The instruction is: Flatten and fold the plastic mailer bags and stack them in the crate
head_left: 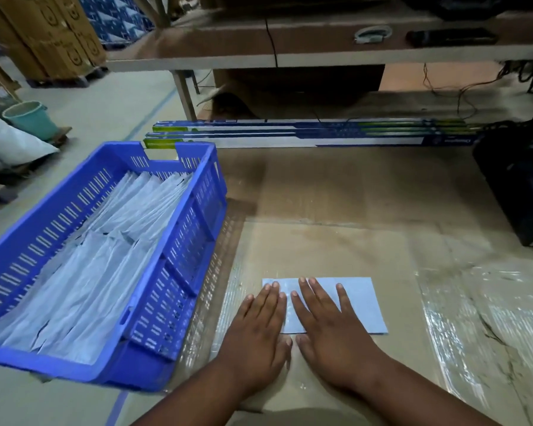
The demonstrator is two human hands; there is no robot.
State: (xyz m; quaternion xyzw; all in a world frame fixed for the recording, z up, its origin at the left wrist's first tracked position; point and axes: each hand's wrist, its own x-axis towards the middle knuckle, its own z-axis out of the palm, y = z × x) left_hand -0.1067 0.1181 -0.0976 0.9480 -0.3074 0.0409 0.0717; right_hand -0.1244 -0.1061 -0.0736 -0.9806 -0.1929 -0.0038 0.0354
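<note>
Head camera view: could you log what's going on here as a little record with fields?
surface: cardboard sheet on the floor
mailer bag: flat on the cardboard, under both hands
left hand: palm down, fingers spread, on the bag's left end
right hand: palm down beside it
crate: blue, left of the hands, holding folded bags

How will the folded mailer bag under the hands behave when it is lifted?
The mailer bag is thin plastic film, so it will probably sag. It looks light. Both the left hand and right hand lie flat on it, so the fold may spring open once released.
</note>
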